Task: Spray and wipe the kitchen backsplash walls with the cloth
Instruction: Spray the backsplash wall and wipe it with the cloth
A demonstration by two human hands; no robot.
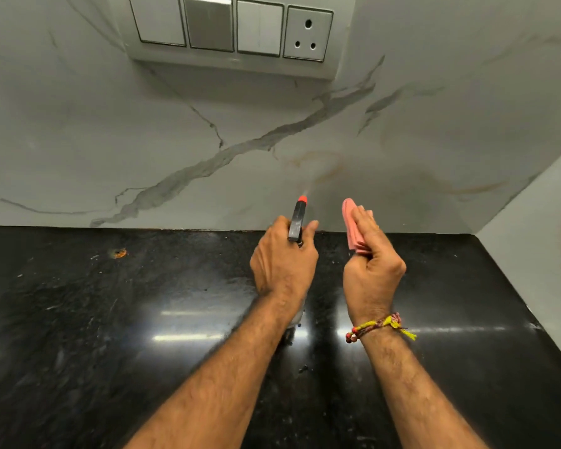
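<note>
My left hand (284,257) grips a spray bottle (297,220) with a black head and a red nozzle, which points at the marble backsplash (240,140). A faint mist leaves the nozzle toward the wall. The bottle's body is hidden under my hand and forearm. To the right, my right hand (371,264) holds a folded pink cloth (352,226) upright, a short way in front of the wall and not touching it.
A black granite counter (110,319) runs below both arms, with an orange stain (120,253) at the left near the wall. A switch and socket panel (234,30) sits high on the backsplash. A side wall (538,228) closes the corner on the right.
</note>
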